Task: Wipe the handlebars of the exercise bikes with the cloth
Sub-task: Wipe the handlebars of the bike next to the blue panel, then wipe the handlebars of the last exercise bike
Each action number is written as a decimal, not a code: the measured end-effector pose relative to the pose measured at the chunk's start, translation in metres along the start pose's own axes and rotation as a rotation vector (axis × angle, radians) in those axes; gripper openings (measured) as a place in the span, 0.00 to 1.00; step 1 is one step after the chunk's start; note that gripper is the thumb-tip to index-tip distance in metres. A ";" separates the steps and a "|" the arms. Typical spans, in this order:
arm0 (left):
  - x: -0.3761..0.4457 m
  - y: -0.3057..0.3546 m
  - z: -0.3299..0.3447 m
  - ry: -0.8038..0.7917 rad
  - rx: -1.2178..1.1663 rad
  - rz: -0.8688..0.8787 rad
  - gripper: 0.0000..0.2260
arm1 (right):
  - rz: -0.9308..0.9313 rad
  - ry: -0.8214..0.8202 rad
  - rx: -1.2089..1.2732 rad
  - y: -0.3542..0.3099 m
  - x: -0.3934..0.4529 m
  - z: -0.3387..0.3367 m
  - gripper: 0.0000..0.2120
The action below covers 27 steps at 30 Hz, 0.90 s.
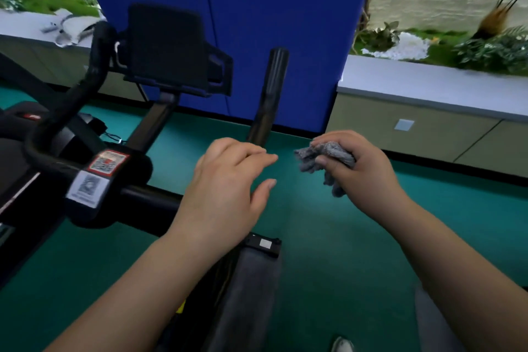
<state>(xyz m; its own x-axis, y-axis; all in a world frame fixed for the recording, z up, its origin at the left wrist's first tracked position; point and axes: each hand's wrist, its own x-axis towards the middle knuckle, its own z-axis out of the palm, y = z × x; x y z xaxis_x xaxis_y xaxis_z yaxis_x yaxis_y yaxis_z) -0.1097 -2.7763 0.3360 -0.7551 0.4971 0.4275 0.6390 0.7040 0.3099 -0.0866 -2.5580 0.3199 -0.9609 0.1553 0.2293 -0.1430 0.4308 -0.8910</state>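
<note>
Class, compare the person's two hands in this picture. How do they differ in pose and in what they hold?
The right hand is curled shut around the grey cloth; the left hand holds nothing.
The left hand's fingers are stretched out flat and pointing right, while the right hand's fingers are bent into a fist.
The left hand sits over the bike's right handlebar; the right hand is off to the side, above the green floor.
Both are bare, palm down.

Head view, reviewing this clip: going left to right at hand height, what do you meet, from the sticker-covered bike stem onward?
Sticker-covered stem → left hand, open and empty → grey cloth → right hand, closed on the cloth.
</note>
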 end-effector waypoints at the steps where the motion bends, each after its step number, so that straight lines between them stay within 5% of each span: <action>1: 0.007 0.012 0.011 0.002 0.004 0.005 0.15 | 0.014 0.003 0.003 0.007 0.003 -0.014 0.12; 12: 0.067 0.102 0.147 -0.327 0.169 -0.203 0.26 | 0.076 -0.111 -0.093 0.100 0.044 -0.136 0.05; 19: 0.123 0.075 0.209 -0.511 0.264 -0.345 0.27 | 0.041 -0.195 -0.162 0.161 0.112 -0.146 0.02; 27: 0.212 0.034 0.264 -0.530 0.250 -0.394 0.25 | -0.010 -0.286 -0.273 0.202 0.221 -0.152 0.04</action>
<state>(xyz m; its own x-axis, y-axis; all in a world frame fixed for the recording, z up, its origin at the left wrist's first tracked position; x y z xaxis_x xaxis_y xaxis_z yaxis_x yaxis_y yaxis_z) -0.2863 -2.5131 0.2130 -0.9336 0.3167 -0.1675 0.2985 0.9462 0.1252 -0.2916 -2.3017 0.2501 -0.9925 -0.0878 0.0847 -0.1216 0.6574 -0.7437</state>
